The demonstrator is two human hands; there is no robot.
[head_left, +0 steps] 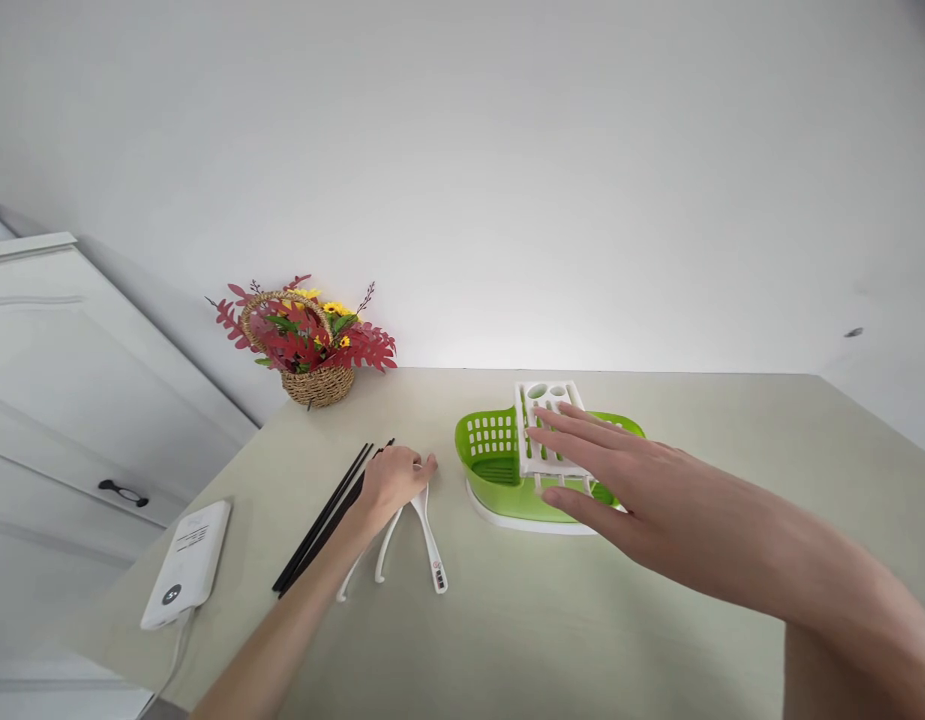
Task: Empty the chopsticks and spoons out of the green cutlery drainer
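Observation:
My left hand [398, 482] is closed and lowered onto several white long-handled utensils on the table. One straight white handle [434, 558] with a small dark label and a hooked white handle [385, 548] stick out from under it; their heads are hidden by the fingers. Black chopsticks [323, 525] lie just left of that hand. My right hand [612, 460] is open, fingers apart, over a white slotted rack [535, 462] set across a green basket [499, 495]. The fingers cover part of the rack; whether they touch it I cannot tell. A white base tray [499, 520] sits under the basket.
A wicker basket of artificial flowers [319, 388] stands at the back left near the wall. A white power bank [188, 565] with a cable lies at the table's left edge. Beside the table is a white cabinet [72, 380] with a black handle.

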